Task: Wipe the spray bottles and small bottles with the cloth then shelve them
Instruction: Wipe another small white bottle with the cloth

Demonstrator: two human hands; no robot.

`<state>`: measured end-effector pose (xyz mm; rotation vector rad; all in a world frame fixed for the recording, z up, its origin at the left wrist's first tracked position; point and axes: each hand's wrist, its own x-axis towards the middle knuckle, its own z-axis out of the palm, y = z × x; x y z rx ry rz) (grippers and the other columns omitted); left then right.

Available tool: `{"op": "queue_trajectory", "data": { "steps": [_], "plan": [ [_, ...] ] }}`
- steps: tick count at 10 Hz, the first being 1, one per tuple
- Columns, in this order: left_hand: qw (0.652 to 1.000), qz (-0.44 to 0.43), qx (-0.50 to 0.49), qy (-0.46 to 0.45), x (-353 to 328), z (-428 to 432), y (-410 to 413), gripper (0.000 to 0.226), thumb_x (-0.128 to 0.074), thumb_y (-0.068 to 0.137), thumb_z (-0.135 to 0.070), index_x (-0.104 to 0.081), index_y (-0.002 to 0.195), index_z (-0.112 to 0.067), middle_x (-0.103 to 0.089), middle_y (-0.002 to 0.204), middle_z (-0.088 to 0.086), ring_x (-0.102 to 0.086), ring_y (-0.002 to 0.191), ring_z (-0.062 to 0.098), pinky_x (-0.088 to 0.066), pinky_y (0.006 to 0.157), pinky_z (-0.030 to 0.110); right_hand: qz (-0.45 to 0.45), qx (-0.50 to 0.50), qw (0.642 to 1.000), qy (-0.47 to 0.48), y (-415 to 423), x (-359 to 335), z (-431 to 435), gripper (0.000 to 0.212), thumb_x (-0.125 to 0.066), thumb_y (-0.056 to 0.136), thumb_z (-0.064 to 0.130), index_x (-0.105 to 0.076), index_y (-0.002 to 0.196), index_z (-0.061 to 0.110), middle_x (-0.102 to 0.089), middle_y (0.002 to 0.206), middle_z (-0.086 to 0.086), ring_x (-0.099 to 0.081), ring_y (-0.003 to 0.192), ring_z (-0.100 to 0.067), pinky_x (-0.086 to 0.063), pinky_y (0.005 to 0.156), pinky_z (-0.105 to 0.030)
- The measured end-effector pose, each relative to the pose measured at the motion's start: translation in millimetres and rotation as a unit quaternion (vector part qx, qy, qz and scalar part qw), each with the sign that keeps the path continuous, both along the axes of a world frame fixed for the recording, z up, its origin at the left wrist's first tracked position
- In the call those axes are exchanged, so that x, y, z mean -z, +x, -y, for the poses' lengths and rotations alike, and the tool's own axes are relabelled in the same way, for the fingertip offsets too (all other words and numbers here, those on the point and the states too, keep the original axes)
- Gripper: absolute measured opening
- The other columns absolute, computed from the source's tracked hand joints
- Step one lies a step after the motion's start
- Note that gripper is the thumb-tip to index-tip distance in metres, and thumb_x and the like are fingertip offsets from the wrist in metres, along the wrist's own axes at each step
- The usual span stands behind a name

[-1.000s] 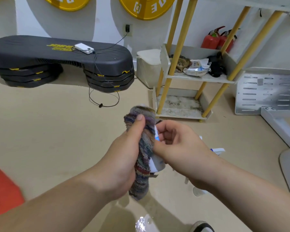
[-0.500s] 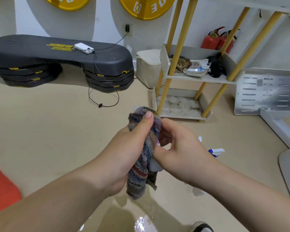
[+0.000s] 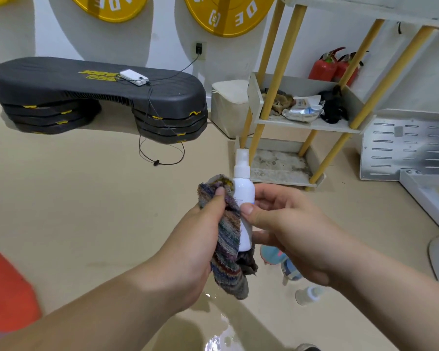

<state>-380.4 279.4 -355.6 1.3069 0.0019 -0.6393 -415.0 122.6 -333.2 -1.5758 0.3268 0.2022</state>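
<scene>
White bottle point(image 3: 243, 191) now uncovered | left hand point(image 3: 195, 239) grips cloth point(image 3: 228, 254) | right hand point(image 3: 289, 231) pinches bottle

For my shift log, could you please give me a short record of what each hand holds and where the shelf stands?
left hand: grips striped cloth, pressed against white spray bottle
right hand: pinches the bottle, held upright
shelf rack: on the floor beyond the hands; bottle not yet on it
other bottles: on the floor under the right forearm
</scene>
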Motion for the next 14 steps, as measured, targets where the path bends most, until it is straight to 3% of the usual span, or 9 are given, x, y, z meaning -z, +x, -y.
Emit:
{"op": "queue_trajectory", "data": {
  "steps": [2,3,4,5,8,9,11,13,14],
  "plan": [
    [0.999,0.043,0.017,0.027,-1.6,1.8,3.9,0.037,-0.05,0.105,-0.051,-0.076,0.095,-0.027,-0.081,0.094,-0.007,-0.077,0.089,0.011,-0.056,0.077,0.029,0.025,-0.027,0.999,-0.024,-1.2,1.6,-4.2,0.023,-0.065,0.097,-0.003,-0.073,0.114,0.011,-0.077,0.098,-0.015,-0.071,0.084,-0.025,-0.059,0.088,-0.043],
    [0.998,0.047,-0.004,0.041,-2.6,2.8,5.5,0.036,-0.056,0.099,-0.058,-0.08,0.093,-0.033,-0.082,0.102,-0.003,-0.077,0.102,0.021,-0.057,0.092,0.041,0.028,-0.027,0.997,-0.065,-2.4,4.6,-8.0,0.018,-0.067,0.097,0.001,-0.07,0.112,0.01,-0.074,0.096,-0.018,-0.074,0.082,-0.029,-0.062,0.084,-0.045],
    [0.998,0.035,-0.016,0.053,13.0,5.4,5.6,0.035,-0.059,0.098,-0.054,-0.076,0.111,-0.026,-0.081,0.107,0.001,-0.077,0.104,0.024,-0.058,0.098,0.048,0.006,0.035,0.997,-0.064,2.4,9.1,-6.1,0.017,-0.069,0.099,0.012,-0.066,0.115,0.007,-0.071,0.109,-0.027,-0.076,0.086,-0.036,-0.063,0.086,-0.053],
    [0.998,-0.004,-0.03,0.048,19.0,8.2,2.9,0.03,-0.056,0.105,-0.043,-0.074,0.116,-0.021,-0.081,0.108,0.005,-0.077,0.105,0.027,-0.056,0.101,0.05,-0.021,0.106,0.994,-0.027,7.5,5.9,-0.1,0.019,-0.07,0.099,0.015,-0.065,0.113,0.004,-0.075,0.104,-0.022,-0.074,0.077,-0.024,-0.065,0.081,-0.047],
    [0.985,0.123,-0.031,0.117,7.1,9.1,6.5,0.031,-0.045,0.106,-0.054,-0.072,0.108,-0.04,-0.08,0.093,-0.013,-0.077,0.088,0.013,-0.063,0.082,0.039,-0.083,0.038,0.991,0.098,3.3,4.0,-5.7,0.017,-0.069,0.096,0.009,-0.061,0.111,0.006,-0.074,0.086,-0.009,-0.069,0.073,-0.022,-0.065,0.073,-0.038],
    [0.987,0.128,-0.007,0.1,8.4,7.3,2.7,0.031,-0.044,0.106,-0.055,-0.07,0.114,-0.04,-0.081,0.099,-0.011,-0.078,0.094,0.012,-0.061,0.088,0.041,-0.066,0.069,0.99,0.1,6.6,1.0,-2.6,0.023,-0.068,0.096,0.005,-0.063,0.118,0.003,-0.072,0.087,-0.009,-0.068,0.07,-0.019,-0.061,0.066,-0.033],
    [0.985,0.13,-0.029,0.107,15.9,12.3,-12.1,0.025,-0.046,0.105,-0.052,-0.066,0.116,-0.041,-0.078,0.102,-0.014,-0.075,0.095,0.004,-0.058,0.088,0.034,-0.056,0.111,0.986,0.108,9.0,6.5,-1.0,0.024,-0.069,0.096,0.01,-0.063,0.12,0.005,-0.075,0.089,-0.006,-0.068,0.072,-0.019,-0.063,0.077,-0.038],
    [0.979,0.129,-0.051,0.149,4.7,7.2,-0.9,0.041,-0.042,0.104,-0.062,-0.071,0.098,-0.033,-0.079,0.088,0.001,-0.078,0.082,0.032,-0.062,0.079,0.051,-0.045,0.049,0.995,0.068,5.6,3.3,2.3,0.02,-0.072,0.096,0.02,-0.066,0.11,0.009,-0.073,0.086,-0.003,-0.067,0.077,-0.022,-0.056,0.075,-0.037],
    [0.983,0.05,-0.096,0.152,5.1,6.2,4.0,0.058,-0.042,0.098,-0.067,-0.075,0.097,-0.018,-0.08,0.089,0.01,-0.077,0.089,0.034,-0.059,0.093,0.057,-0.029,0.033,0.999,0.002,9.1,-4.4,16.2,0.021,-0.072,0.094,0.034,-0.072,0.102,0.015,-0.071,0.091,-0.003,-0.063,0.074,-0.019,-0.048,0.066,-0.031]
  ]
}}
